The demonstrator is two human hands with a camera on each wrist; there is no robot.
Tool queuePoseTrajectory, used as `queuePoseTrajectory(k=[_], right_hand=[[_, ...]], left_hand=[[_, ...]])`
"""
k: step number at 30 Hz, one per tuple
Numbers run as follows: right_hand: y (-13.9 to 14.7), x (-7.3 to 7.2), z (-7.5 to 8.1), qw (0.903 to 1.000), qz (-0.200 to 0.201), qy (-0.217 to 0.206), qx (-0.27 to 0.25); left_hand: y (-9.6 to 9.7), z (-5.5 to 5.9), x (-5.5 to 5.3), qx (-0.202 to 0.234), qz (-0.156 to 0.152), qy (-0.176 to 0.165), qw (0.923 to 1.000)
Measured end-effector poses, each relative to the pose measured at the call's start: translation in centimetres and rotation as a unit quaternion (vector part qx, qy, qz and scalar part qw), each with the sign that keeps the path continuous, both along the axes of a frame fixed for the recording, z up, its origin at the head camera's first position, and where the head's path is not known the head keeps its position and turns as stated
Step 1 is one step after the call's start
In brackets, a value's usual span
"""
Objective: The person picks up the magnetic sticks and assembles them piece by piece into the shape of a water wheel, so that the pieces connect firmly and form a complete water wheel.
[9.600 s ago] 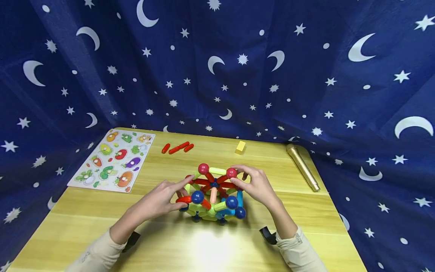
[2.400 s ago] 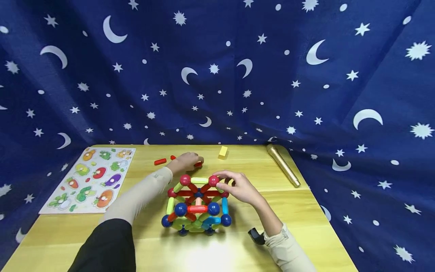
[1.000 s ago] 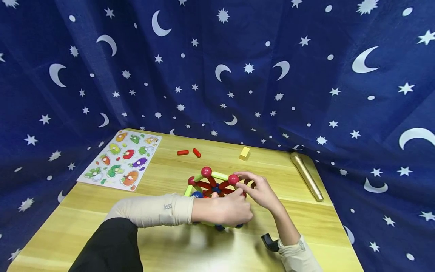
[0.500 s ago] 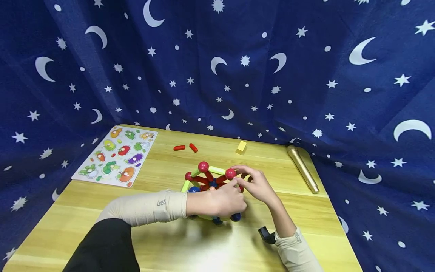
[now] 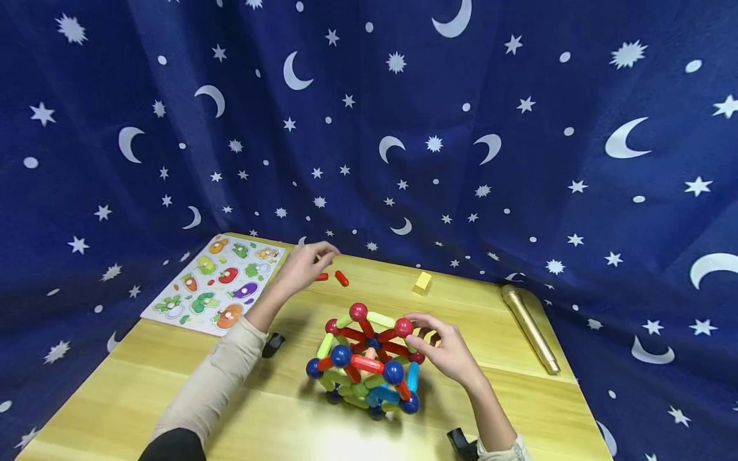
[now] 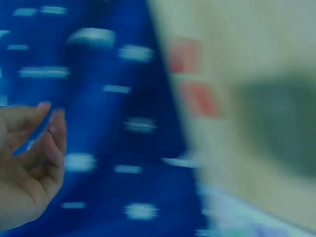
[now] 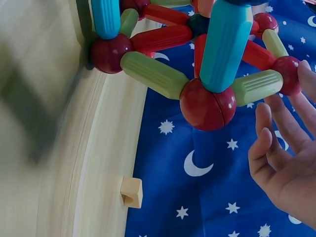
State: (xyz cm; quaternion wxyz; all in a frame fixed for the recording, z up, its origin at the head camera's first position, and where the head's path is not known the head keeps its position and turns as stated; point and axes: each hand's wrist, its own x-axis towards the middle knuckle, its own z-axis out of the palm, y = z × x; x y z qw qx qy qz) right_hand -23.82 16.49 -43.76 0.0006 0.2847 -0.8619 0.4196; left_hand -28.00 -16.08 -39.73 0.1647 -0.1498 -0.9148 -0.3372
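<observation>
A ball-and-stick building toy (image 5: 372, 371) stands on the table, with red and blue balls joined by red, light green and blue sticks. At its upper right, my right hand (image 5: 452, 352) holds a red ball (image 5: 403, 327) between thumb and fingers. In the right wrist view, fingertips meet that red ball (image 7: 286, 75). My left hand (image 5: 302, 266) hovers near the back of the table, fingers loosely bent, nothing in them. Close by it lie two loose red sticks (image 5: 341, 278); these sticks (image 6: 201, 99) look blurred in the left wrist view.
A vegetable puzzle board (image 5: 216, 285) lies at the back left. Behind the toy sits a small yellow block (image 5: 422, 283). A gold microphone-shaped tube (image 5: 530, 330) lies along the right edge. A dark blue star-and-moon curtain (image 5: 369, 128) hangs around the table (image 5: 461, 301).
My left hand has left the toy's front right and swung to the back, near the loose sticks. A red stick now joins two blue balls there. My right hand keeps its hold.
</observation>
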Motion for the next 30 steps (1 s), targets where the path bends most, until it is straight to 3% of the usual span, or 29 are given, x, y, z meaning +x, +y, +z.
queuePoseTrajectory(k=[2,3,5,8,9,11,14,17,19,21,23,25,28,30], right_hand=[[0.3,0.0,-0.4,0.9999,-0.006,-0.004,-0.011],[0.4,-0.1,-0.5,0.9998,-0.008,-0.006,-0.016],[0.6,-0.1,-0.6,0.9996,-0.010,-0.005,-0.028],[0.7,-0.2,-0.7,0.9994,-0.008,-0.007,-0.034],[0.6,-0.2,-0.7,0.9994,-0.005,-0.010,-0.033],[0.4,-0.2,-0.7,0.9994,-0.001,-0.016,-0.031],[-0.2,-0.3,-0.6,0.9993,-0.003,-0.022,-0.029],[-0.6,-0.4,-0.5,0.9993,-0.010,-0.027,-0.024],[-0.7,-0.3,-0.3,0.9993,-0.013,-0.029,-0.017],[-0.9,-0.1,0.0,0.9993,-0.014,-0.033,-0.011],[-1.2,0.3,0.7,0.9993,-0.010,-0.034,-0.008],[-1.4,0.7,1.6,0.9993,-0.007,-0.035,-0.007],[-1.6,1.1,2.8,0.9994,-0.004,-0.033,-0.005],[-1.6,1.3,3.1,0.9994,-0.004,-0.033,-0.002]], left_hand=[[-1.7,-3.1,-2.7,-0.036,0.065,-0.036,0.9966],[-2.2,-4.8,-3.9,-0.072,0.074,-0.055,0.9931],[-2.6,-8.1,-5.8,-0.146,0.077,-0.098,0.9814],[-2.4,-11.8,-7.4,-0.232,0.052,-0.142,0.9609],[-2.3,-12.7,-7.7,-0.253,0.046,-0.145,0.9555],[-2.2,-13.7,-8.1,-0.267,0.056,-0.134,0.9526],[-2.4,-14.3,-8.3,-0.277,0.080,-0.075,0.9547],[-2.7,-14.1,-7.7,-0.238,0.102,-0.047,0.9646],[-2.7,-12.9,-6.7,-0.154,0.112,-0.059,0.9799],[-2.5,-10.6,-5.1,-0.042,0.119,-0.085,0.9883],[-2.1,-7.6,-2.9,0.087,0.107,-0.110,0.9843],[-1.7,-4.7,-0.2,0.185,0.073,-0.126,0.9719],[-1.1,-1.8,3.7,0.241,0.027,-0.164,0.9561],[-0.6,-1.0,5.6,0.227,0.002,-0.185,0.9560]])
